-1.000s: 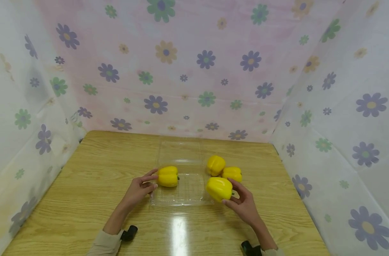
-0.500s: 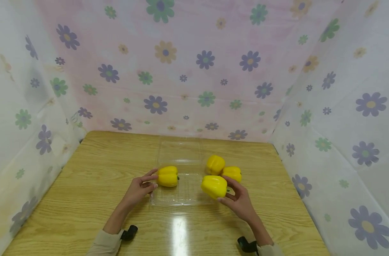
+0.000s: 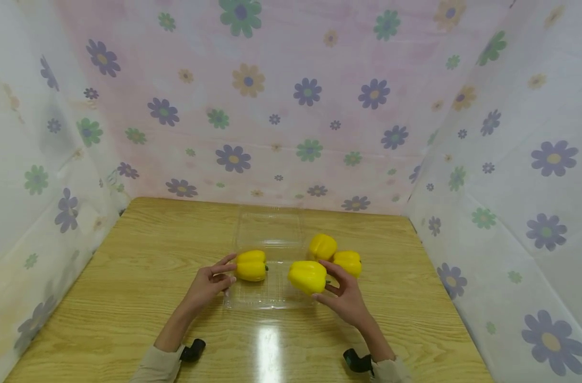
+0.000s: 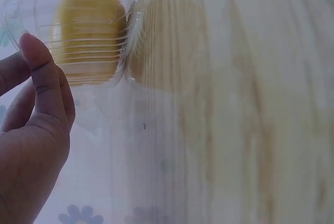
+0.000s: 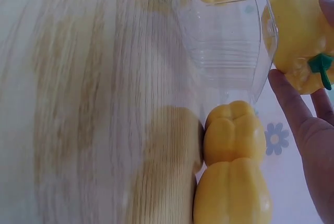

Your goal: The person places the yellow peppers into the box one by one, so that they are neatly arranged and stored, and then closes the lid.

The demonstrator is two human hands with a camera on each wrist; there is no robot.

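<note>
A clear plastic clamshell container (image 3: pixel 271 304) lies open on the table, its lid (image 3: pixel 269 226) folded back toward the far side. One yellow bell pepper (image 3: pixel 251 267) lies in its left part, stem pointing right. My left hand (image 3: pixel 208 282) is at the container's left side, thumb and fingers pinching its rim; the left wrist view shows the thumb (image 4: pixel 44 72) right at the plastic edge. My right hand (image 3: pixel 343 295) holds another yellow bell pepper (image 3: pixel 307 277) by its stem end, above the container's right part. In the right wrist view this pepper (image 5: pixel 300 36) is higher than the container rim.
Two more yellow bell peppers, a rear one (image 3: pixel 322 247) and a nearer one (image 3: pixel 348 263), sit close together on the wooden table (image 3: pixel 176 229), just right of the container. Flower-patterned cloth (image 3: pixel 281 106) hangs behind the table and along both sides.
My right hand has carried its bell pepper leftward, from beside the container's right edge to over its right part. The left hand and the other peppers have stayed put.
</note>
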